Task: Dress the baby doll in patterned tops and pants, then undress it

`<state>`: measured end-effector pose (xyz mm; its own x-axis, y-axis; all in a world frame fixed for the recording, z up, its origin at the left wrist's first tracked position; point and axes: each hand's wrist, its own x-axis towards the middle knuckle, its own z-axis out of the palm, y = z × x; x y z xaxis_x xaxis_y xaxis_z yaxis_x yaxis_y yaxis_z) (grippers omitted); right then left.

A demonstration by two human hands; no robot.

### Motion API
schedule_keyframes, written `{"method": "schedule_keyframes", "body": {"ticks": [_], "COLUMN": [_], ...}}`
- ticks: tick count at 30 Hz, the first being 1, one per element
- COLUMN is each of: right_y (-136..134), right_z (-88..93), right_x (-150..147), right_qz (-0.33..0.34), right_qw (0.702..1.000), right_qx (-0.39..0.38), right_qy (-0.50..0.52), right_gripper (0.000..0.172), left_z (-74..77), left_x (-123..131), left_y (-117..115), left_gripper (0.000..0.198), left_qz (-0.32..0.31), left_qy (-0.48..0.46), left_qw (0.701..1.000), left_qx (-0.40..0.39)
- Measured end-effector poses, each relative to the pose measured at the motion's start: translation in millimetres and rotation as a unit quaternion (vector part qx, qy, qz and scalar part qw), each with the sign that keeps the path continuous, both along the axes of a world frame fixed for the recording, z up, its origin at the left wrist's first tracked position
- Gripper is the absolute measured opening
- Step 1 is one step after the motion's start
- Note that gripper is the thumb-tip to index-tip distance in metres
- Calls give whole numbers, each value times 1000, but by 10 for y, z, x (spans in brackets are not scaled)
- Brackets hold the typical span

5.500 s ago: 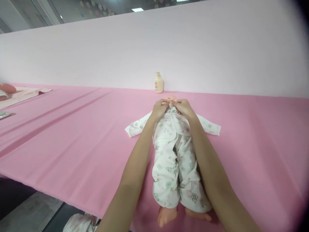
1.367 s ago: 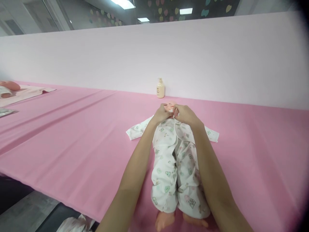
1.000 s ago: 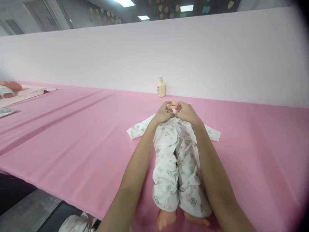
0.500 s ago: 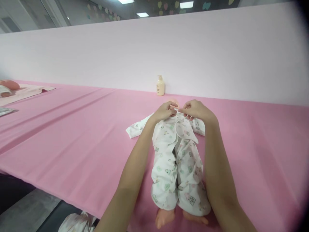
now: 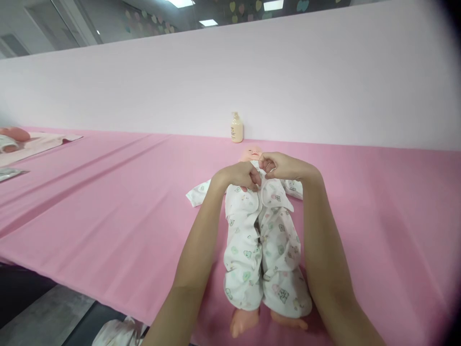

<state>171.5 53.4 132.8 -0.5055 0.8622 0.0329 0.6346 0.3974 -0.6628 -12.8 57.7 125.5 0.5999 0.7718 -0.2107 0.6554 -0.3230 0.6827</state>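
A baby doll (image 5: 252, 154) lies on its back on the pink table cover (image 5: 108, 202), feet toward me, dressed in a white printed romper (image 5: 248, 245). My left hand (image 5: 239, 174) pinches the romper's left front edge at the chest. My right hand (image 5: 283, 166) grips the other front edge just below the doll's chin. Both hands almost touch over the upper chest. The romper's front is still parted lower down. The doll's bare feet (image 5: 245, 322) stick out at the near edge.
A cream pump bottle (image 5: 236, 128) stands against the pale pink back wall (image 5: 288, 81) behind the doll. Far left lie a pink cloth with another doll (image 5: 14, 137) and a packet (image 5: 9, 174). A bit of printed fabric (image 5: 118, 331) shows below the table's near edge.
Both hands have slid a little down from the collar to the upper chest and come closer together. The doll's face now shows above them.
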Motion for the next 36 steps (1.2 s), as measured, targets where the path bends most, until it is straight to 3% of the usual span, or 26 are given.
{"method": "schedule_keyframes", "body": {"ticks": [4, 10, 12, 16, 19, 28, 36], "right_y": [1, 13, 15, 16, 10, -45, -18], "right_z": [-6, -29, -29, -20, -12, 25, -2], "right_x": [-3, -1, 4, -1, -13, 11, -5], "right_qz": [60, 67, 53, 27, 15, 12, 5], "right_qw": [997, 991, 993, 997, 998, 998, 997], "right_qx": [-23, -40, -38, -31, -29, -35, -31], "right_qy": [43, 105, 99, 71, 62, 58, 73], "right_gripper": [45, 56, 58, 60, 60, 64, 65], "left_z": [11, 104, 90, 2, -36, -65, -83], "left_x": [-53, -121, -131, -110, -72, -97, -211], "left_y": [20, -60, -54, 22, 53, 54, 93], "left_gripper": [8, 24, 23, 14, 14, 9, 17], "left_qz": [2, 15, 33, 32, 26, -3, -3], "left_qy": [-32, -212, -185, -47, -20, -82, -190], "left_qw": [999, 977, 982, 998, 999, 995, 977], "left_qx": [5, 2, 10, -18, -2, -54, -98]}}
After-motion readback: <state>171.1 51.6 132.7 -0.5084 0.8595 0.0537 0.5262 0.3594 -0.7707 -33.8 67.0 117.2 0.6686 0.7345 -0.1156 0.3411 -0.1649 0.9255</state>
